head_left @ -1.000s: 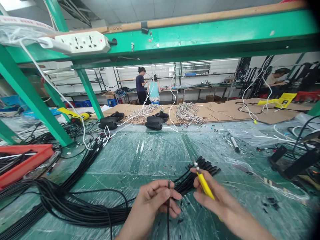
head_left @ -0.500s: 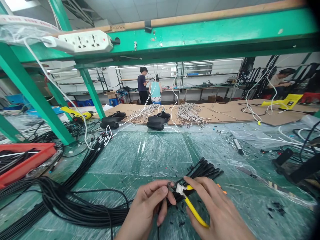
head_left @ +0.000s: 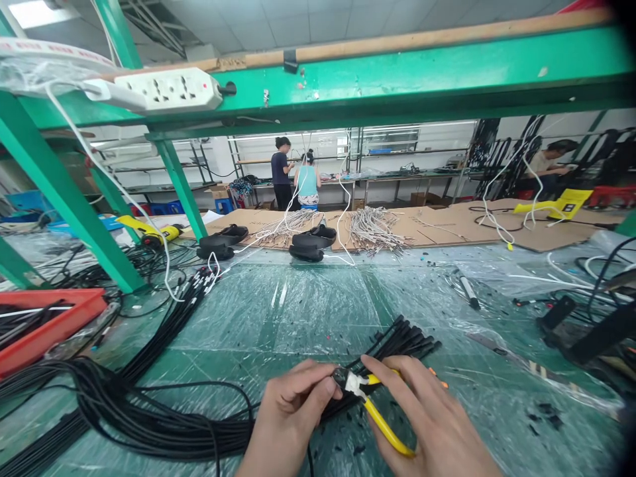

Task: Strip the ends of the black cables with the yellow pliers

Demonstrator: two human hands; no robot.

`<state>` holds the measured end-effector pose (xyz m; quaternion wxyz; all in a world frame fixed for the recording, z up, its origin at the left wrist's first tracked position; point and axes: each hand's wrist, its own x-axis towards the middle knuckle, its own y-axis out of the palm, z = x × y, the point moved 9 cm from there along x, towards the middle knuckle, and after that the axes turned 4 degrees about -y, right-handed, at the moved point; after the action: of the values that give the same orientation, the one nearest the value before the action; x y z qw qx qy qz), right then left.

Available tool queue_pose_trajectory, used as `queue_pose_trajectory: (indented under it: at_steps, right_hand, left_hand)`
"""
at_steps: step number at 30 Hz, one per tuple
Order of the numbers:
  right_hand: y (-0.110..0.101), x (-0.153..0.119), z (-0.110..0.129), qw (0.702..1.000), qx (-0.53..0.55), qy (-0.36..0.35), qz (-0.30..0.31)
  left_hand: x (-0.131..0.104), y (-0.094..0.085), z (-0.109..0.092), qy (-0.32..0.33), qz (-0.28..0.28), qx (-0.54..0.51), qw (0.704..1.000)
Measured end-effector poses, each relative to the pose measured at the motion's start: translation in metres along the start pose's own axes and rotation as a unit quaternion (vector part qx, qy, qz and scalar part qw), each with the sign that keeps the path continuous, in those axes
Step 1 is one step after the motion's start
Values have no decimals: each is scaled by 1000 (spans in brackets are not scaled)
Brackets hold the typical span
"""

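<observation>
Right hand (head_left: 422, 412) grips yellow-handled metal pliers (head_left: 378, 419) beside thin black cable (head_left: 311, 458), pinched by left hand (head_left: 291, 416); this cable seems unfinished.

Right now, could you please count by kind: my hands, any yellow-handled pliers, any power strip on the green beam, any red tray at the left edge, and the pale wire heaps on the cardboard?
Your hands: 2 (left hand, right hand)
Yellow-handled pliers: 1
Power strip: 1
Red tray: 1
Pale wire heaps: 2 (left heap, right heap)
Total: 7
</observation>
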<state>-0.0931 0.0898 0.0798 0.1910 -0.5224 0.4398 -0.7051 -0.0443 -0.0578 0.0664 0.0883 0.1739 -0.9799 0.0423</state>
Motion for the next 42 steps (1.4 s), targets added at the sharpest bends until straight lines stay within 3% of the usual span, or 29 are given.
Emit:
queue_pose_trajectory:
  at_steps: [14,27,36,40,42]
  right_hand:
    - [8,-3,1,1000,21,0,14]
    - [11,-2,-2,997,66,13,39]
    - [18,0,-8,985,149,36,83]
    - [23,3,-5,960,244,65,119]
    - [23,4,-7,948,289,90,102]
  left_hand:
    - [-3,1,-18,85,3,147,985]
    - [-1,6,-15,56,28,194,979]
    - [2,4,-12,24,34,148,988]
    - [3,1,-9,4,23,113,993]
    - [3,1,-5,-8,20,79,997]
